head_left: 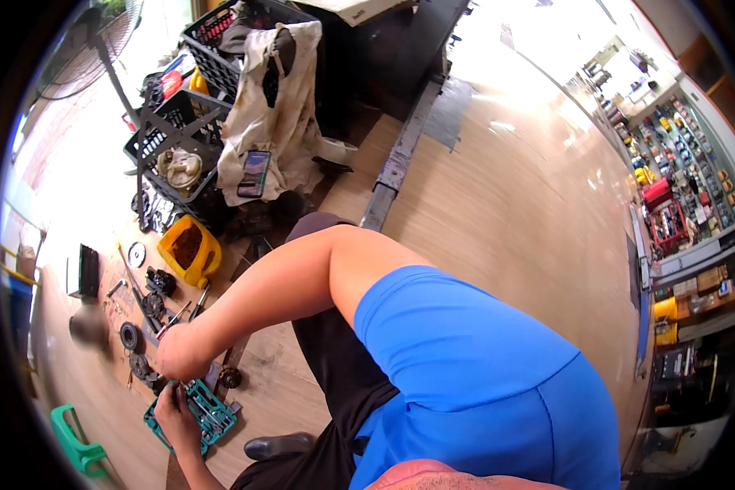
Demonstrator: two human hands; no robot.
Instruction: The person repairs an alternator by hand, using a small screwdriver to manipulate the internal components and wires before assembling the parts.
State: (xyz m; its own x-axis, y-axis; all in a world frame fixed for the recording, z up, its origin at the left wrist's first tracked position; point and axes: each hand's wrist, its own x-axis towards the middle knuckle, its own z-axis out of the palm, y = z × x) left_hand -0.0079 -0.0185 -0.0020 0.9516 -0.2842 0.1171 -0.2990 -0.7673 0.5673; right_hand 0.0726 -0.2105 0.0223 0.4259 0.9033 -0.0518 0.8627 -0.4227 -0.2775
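My right arm reaches across to the left, and my right hand [180,353] is bent down just above my left hand, its fingers hidden. My left hand [175,415] has its fingers closed over an open teal tool case [212,415] with sockets; what they hold is too small to make out. Around my hands on a stained board [125,292] lie a black ring [130,335], dark mechanical parts [161,281], long metal tools [151,314] and a rusty round part [230,377].
Beyond stand a cut yellow jug [200,278], black crates [171,122], a stained cloth [269,98] with a phone [254,175] and a fan [102,49]. A metal rail [396,167] crosses the floor. A green stool [77,437] is at lower left, stocked shelving [686,163] at right.
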